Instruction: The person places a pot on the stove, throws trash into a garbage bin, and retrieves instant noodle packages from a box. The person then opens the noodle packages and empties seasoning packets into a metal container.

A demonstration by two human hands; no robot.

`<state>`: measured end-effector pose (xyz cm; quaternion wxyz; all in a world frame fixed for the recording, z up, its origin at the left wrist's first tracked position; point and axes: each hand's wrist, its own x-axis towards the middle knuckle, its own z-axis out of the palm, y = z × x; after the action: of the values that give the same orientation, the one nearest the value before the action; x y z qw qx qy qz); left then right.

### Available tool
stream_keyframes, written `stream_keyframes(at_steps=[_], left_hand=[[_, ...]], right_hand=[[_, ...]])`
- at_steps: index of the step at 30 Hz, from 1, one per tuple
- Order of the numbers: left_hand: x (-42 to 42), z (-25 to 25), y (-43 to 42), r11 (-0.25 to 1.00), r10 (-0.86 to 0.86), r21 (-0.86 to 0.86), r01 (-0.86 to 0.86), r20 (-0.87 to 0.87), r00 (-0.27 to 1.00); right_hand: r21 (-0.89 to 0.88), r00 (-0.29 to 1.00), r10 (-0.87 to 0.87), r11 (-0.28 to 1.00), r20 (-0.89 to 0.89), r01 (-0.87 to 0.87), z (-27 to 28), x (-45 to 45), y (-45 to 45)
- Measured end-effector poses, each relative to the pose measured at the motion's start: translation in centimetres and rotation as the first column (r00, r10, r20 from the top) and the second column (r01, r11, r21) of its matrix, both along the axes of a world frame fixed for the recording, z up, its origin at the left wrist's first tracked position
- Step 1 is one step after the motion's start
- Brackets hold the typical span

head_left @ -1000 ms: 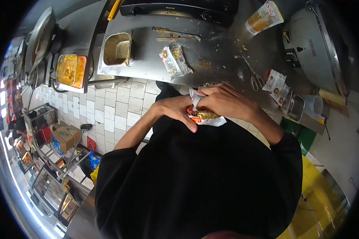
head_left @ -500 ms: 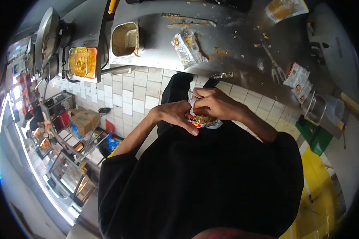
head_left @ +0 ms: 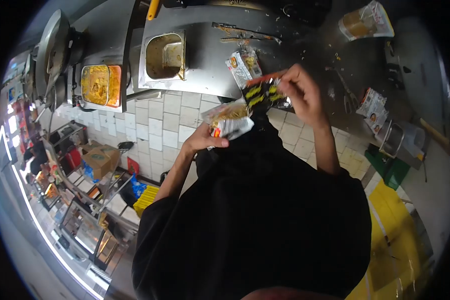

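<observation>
Near steel bench (head_left: pixel 205 70), gripping noodle packet (head_left: pixel 230 121) in left hand (head_left: pixel 204 139) above tiled floor (head_left: pixel 155 131), pinching dark sachets (head_left: pixel 259 95) in right hand (head_left: pixel 304 96); seemingly parting sachets from packet, next probably calling for setting sachets aside.

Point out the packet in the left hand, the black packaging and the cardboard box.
Packet (head_left: pixel 231 123): head view, middle of its wrapper.
Black packaging (head_left: pixel 258 95): head view, its yellow-printed surface.
Cardboard box (head_left: pixel 99 161): head view, a side panel.
</observation>
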<state>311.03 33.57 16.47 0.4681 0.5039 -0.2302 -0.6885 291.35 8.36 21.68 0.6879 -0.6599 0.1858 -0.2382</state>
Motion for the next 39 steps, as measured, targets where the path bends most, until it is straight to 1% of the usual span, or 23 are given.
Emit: stream_keyframes(at_steps=[1,4,5,8,9,11,12,13,15,17,18,19,22,24,25,28,30,31,34,35,36,38,39], left_hand=[[0.3,-0.8,0.1,0.992,0.099,-0.079,-0.095,0.048,0.994],[2.5,-0.6,-1.8,0.987,0.118,-0.148,-0.069,0.351,0.929],[2.9,-1.8,-1.9,0.969,0.214,-0.184,-0.164,0.293,0.932],[4.5,-4.2,-2.8,0.958,0.277,-0.212,-0.193,0.510,0.815],[4.8,-5.7,-3.1,0.968,0.250,-0.157,-0.194,0.639,0.727],[5.0,-7.0,-4.1,0.987,0.113,-0.052,-0.152,0.900,0.421],[5.1,-7.6,-4.6,0.989,0.023,0.012,-0.148,0.972,0.234],[5.0,-9.1,-5.0,0.982,0.078,-0.060,-0.180,0.993,0.091],[4.9,-11.4,-6.1,0.965,0.040,-0.029,-0.260,0.999,0.035],[5.0,-11.7,-7.4,0.952,0.021,-0.004,-0.307,0.998,0.052],[4.8,-11.5,-7.5,0.947,0.062,-0.046,-0.318,0.997,0.041],[4.7,-11.1,-7.9,0.940,0.106,-0.092,-0.330,0.994,0.027],[3.7,-10.0,-8.1,0.914,0.235,-0.243,-0.324,0.970,-0.066],[2.9,-8.8,-7.1,0.888,0.362,-0.375,-0.267,0.927,-0.098],[2.2,-8.0,-6.4,0.886,0.403,-0.401,-0.233,0.914,-0.043],[1.1,-9.0,-4.2,0.980,0.186,-0.144,-0.135,0.901,0.391],[-0.4,-7.7,-4.5,0.978,0.207,-0.160,-0.131,0.800,0.564],[-1.4,-7.1,-5.1,0.977,0.214,-0.167,-0.134,0.734,0.645],[-2.7,-4.0,-7.8,0.946,0.192,-0.310,-0.099,0.286,0.939],[-2.8,-3.1,-8.4,0.955,0.138,-0.288,-0.076,0.203,0.969],[-3.1,-1.3,-9.3,0.966,0.111,-0.244,-0.089,0.080,0.991],[-3.4,0.1,-10.3,0.968,0.026,-0.252,-0.020,0.021,0.999],[-3.9,2.8,-11.0,0.976,-0.106,-0.186,0.115,0.062,0.992]], right_hand=[[0.013,0.996,-0.083,0.996,-0.041,0.083,-0.9,0.7,-0.3],[-0.078,0.926,-0.344,0.939,-0.155,0.335,-5.5,2.4,-2.7],[-0.142,0.900,-0.381,0.923,-0.213,0.358,-7.6,2.1,-3.7],[-0.246,0.783,-0.473,0.881,-0.405,0.405,-14.9,-1.3,-7.5],[-0.260,0.729,-0.498,0.867,-0.470,0.425,-16.7,-2.5,-8.1],[-0.604,0.615,-0.624,0.745,-0.483,0.282,-17.7,-3.0,-8.4],[-0.737,0.562,-0.687,0.649,-0.462,0.187,-17.3,-2.8,-8.6],[-0.884,0.440,-0.821,0.454,-0.364,0.115,-17.4,-2.4,-8.1],[-0.894,0.583,-0.764,0.427,-0.277,0.135,-14.3,1.7,-5.7],[-0.689,0.705,-0.536,0.718,-0.464,0.092,-12.6,5.9,-2.6],[-0.663,0.721,-0.487,0.747,-0.493,0.051,-13.0,7.5,-1.0],[-0.682,0.655,-0.460,0.722,-0.599,-0.116,-13.2,8.7,0.5],[-0.541,0.425,-0.400,0.789,-0.812,-0.291,-10.4,12.2,4.7],[-0.591,0.442,-0.467,0.782,-0.766,-0.199,-12.6,12.4,5.4],[-0.615,0.450,-0.500,0.774,-0.740,-0.151,-13.7,12.3,5.5],[-0.572,0.588,-0.482,0.819,-0.649,0.040,-13.9,10.7,5.2],[-0.632,0.719,-0.539,0.754,-0.439,0.179,-12.9,9.1,5.0],[-0.649,0.763,-0.559,0.719,-0.325,0.250,-12.2,8.1,5.1],[-0.509,0.883,-0.437,0.807,-0.171,0.301,-6.5,5.1,5.6],[-0.374,0.932,-0.347,0.882,-0.107,0.285,-5.2,3.9,5.9],[-0.376,0.946,-0.308,0.892,-0.104,0.250,-3.4,2.6,6.2],[-0.354,0.958,-0.286,0.899,-0.033,0.256,-2.4,0.3,7.2],[-0.453,0.955,-0.295,0.848,0.028,0.275,-1.2,-0.4,6.8]])
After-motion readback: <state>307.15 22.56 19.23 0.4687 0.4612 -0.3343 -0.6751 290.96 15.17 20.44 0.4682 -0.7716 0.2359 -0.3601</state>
